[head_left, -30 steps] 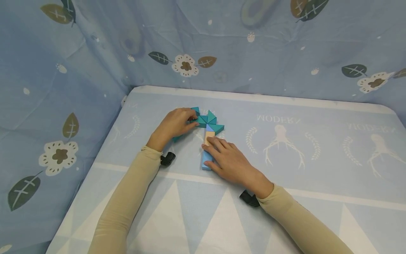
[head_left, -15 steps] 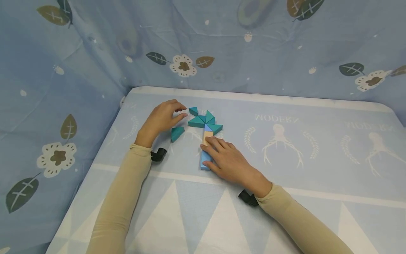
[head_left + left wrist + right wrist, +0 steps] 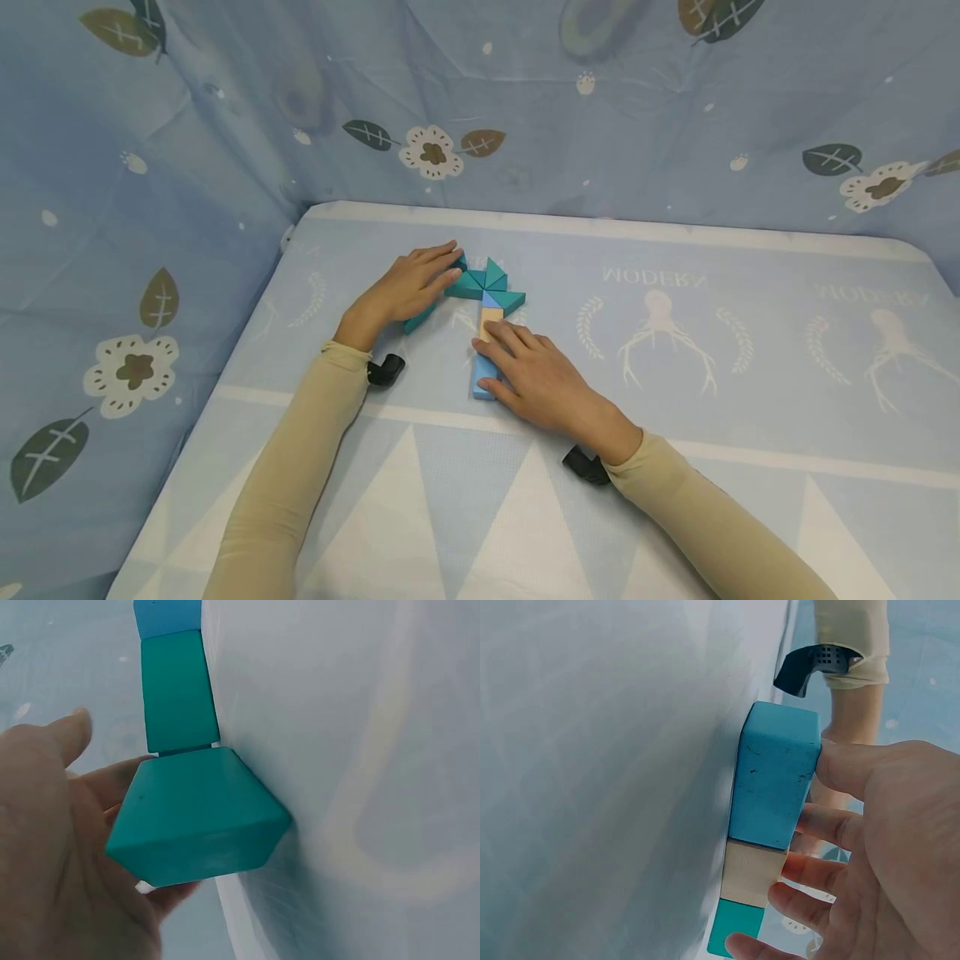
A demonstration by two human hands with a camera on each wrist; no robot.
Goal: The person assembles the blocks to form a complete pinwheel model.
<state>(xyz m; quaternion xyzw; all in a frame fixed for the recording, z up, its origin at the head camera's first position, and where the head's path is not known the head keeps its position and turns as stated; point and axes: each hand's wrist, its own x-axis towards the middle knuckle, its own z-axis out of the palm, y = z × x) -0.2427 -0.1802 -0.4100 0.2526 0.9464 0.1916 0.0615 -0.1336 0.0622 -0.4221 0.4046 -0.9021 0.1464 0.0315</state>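
A fan of teal triangle blocks (image 3: 487,282) lies on the blue printed mat (image 3: 675,400), with a tan block (image 3: 491,318) and a light blue block (image 3: 480,379) lined up below it like a stem. My left hand (image 3: 411,287) lies flat with straight fingers; its fingertips touch the fan's left triangle (image 3: 459,263). A loose teal triangle (image 3: 420,317) sits under its palm, seen close up as the teal triangle (image 3: 195,817) in the left wrist view. My right hand (image 3: 525,362) rests on the tan and blue blocks, thumb against the blue block (image 3: 772,776).
Blue floral curtains (image 3: 150,167) wall the mat on the left and at the back. Black wrist cameras (image 3: 386,369) sit on both wrists. The mat runs wide to the right, printed with antlers (image 3: 663,342).
My left hand, lifted off to the left half a second ago, has come back down over the loose teal triangle, fingertips at the fan. The right hand has stayed put.
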